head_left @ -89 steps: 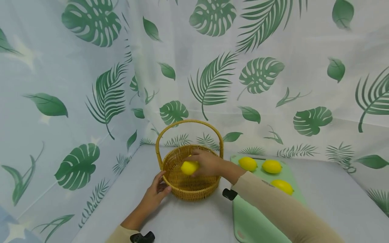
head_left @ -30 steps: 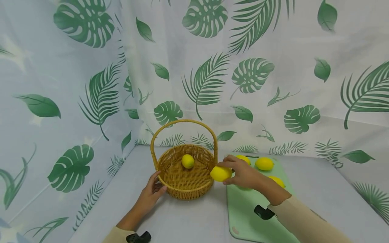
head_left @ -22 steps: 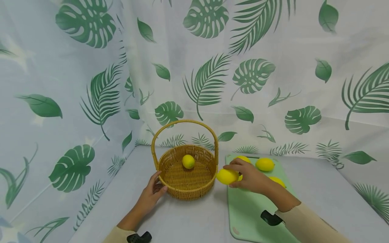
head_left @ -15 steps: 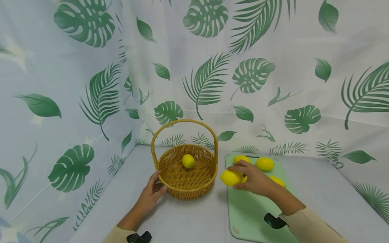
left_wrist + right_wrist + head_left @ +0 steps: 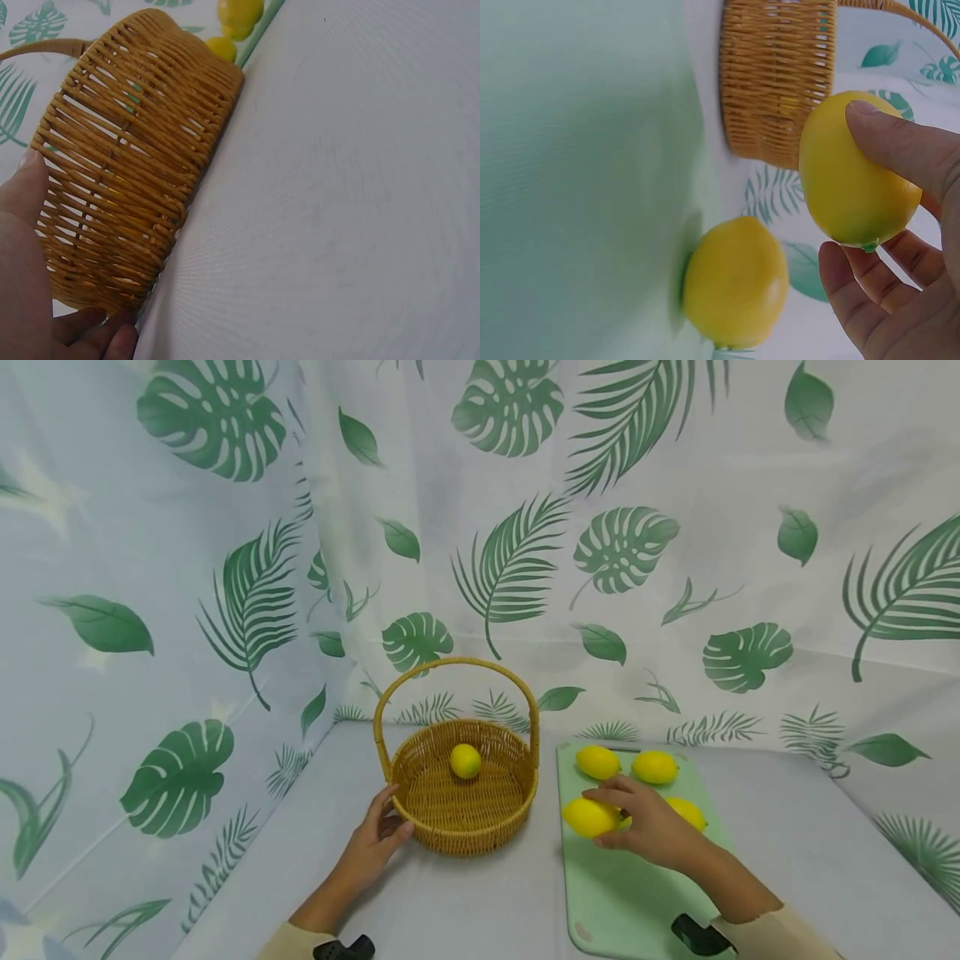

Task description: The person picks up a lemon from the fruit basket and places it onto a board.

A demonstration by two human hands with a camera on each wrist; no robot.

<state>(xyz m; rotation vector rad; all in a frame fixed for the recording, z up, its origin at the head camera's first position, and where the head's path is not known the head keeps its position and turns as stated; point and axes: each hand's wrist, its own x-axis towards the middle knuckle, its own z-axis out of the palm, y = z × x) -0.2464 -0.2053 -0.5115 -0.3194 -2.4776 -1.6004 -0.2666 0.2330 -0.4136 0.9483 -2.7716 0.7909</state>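
Note:
My right hand [image 5: 654, 822] pinches a yellow lemon [image 5: 590, 817] between thumb and fingers, above the left side of the pale green cutting board [image 5: 615, 902]. The right wrist view shows the held lemon [image 5: 855, 172] clear of the board, its green tip downward. Further lemons lie on the board, two at the back [image 5: 597, 762] and one [image 5: 686, 812] partly behind the hand; a bit of yellow shows between my fingers and the held lemon. My left hand [image 5: 369, 843] holds the left side of the wicker basket [image 5: 468, 842]. Inside sits one lemon [image 5: 466, 762].
The basket's tall arched handle [image 5: 456, 662] stands upright. White cloth [image 5: 480, 902] covers the table between basket and board. Behind and at the left hang curtains [image 5: 660, 677] printed with green leaves.
My right hand has carried a lemon rightward and nearer, from inside the basket three seconds ago to above the board now. My left hand stays on the basket.

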